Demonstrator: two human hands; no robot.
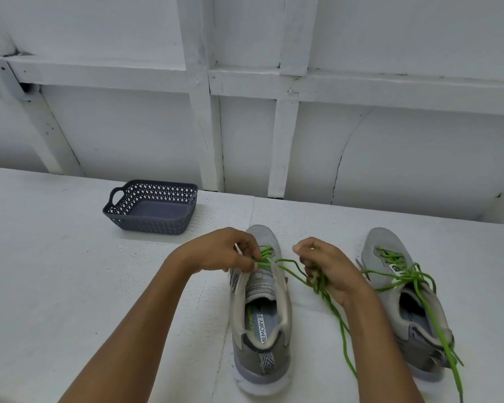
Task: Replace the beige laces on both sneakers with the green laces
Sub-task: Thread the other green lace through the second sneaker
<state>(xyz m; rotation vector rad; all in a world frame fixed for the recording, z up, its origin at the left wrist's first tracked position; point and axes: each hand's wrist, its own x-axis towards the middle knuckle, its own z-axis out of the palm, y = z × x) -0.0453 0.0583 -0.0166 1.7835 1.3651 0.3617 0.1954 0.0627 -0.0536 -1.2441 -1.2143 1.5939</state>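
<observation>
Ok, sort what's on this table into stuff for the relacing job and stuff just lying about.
Job: left hand, right hand, the green lace both hold, the grey sneaker being laced, the second grey sneaker, its loose green lace.
Lying about: dark plastic basket on the white table.

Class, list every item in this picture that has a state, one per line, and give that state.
Left hand: pinches the green lace at the front eyelets.
Right hand: grips that lace's gathered slack.
Middle sneaker: upright, partly laced, untied.
Right sneaker: upright, laced green, ends trailing past the heel.
Basket: upright on the table.
</observation>
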